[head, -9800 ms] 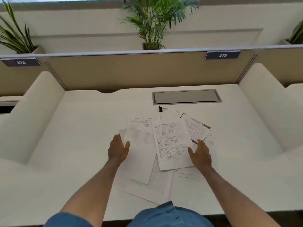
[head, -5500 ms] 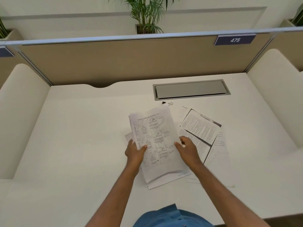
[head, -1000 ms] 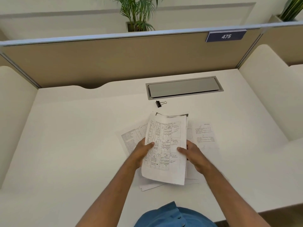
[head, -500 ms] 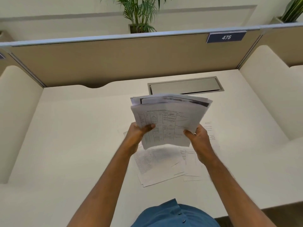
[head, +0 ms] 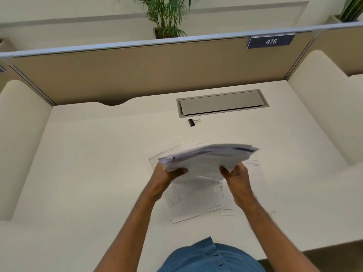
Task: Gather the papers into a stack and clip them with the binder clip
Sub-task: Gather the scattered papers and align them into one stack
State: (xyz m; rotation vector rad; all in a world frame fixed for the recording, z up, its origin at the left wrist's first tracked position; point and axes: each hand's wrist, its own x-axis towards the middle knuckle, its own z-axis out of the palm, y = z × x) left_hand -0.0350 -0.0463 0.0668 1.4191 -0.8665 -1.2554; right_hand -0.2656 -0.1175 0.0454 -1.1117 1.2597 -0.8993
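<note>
A stack of printed papers (head: 208, 159) hangs above the white desk (head: 98, 163), tilted nearly flat so I see mostly its fanned far edge. My left hand (head: 167, 176) grips its left side, my right hand (head: 236, 173) its right side, thumbs on top. Under the stack, several loose sheets (head: 192, 201) lie spread on the desk, partly hidden by my hands. The small black binder clip (head: 192, 122) with silver handles lies alone farther back, well apart from both hands.
A grey cable-tray lid (head: 222, 103) is set into the desk just behind the clip. A tan divider panel (head: 147, 69) with a "475" sign closes the back. Cream side partitions (head: 21, 138) flank the desk left and right.
The held stack has dropped lower and tipped from nearly upright toward flat, uncovering the binder clip behind it. Both hands keep their grip on its sides.
</note>
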